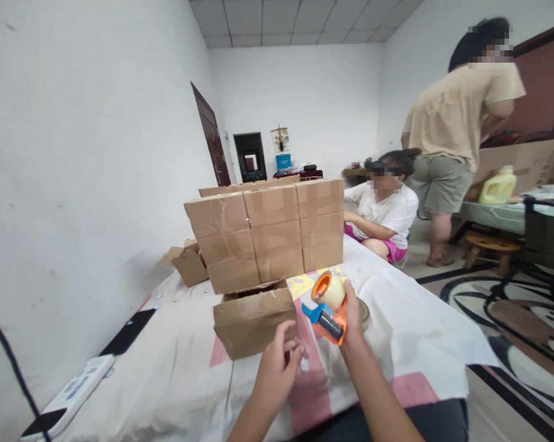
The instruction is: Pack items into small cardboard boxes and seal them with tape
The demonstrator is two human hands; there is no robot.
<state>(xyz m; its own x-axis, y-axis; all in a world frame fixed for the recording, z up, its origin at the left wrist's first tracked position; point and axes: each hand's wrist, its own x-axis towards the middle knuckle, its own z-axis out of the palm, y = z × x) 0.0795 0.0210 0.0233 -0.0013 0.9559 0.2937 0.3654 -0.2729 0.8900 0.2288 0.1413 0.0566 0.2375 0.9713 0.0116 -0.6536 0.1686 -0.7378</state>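
Brown cartons (274, 233) stack toward the far edge of the surface (166, 393); before them sits an open carton (258, 325). Near the left corner, a white item's (76, 390) blue label is too small to read. The left hand (279, 365), fingers loosely apart, is beside that carton; the right hand (353, 322) clamps an orange-and-blue tape dispenser (329, 322) toward the right edge.

Bare forearms (257, 408) slanting toward one and eleven o'clock, left hand (280, 361) near six o'clock, fingers (283, 333) loosely bent, right hand (351, 320) near five, curled in a grip
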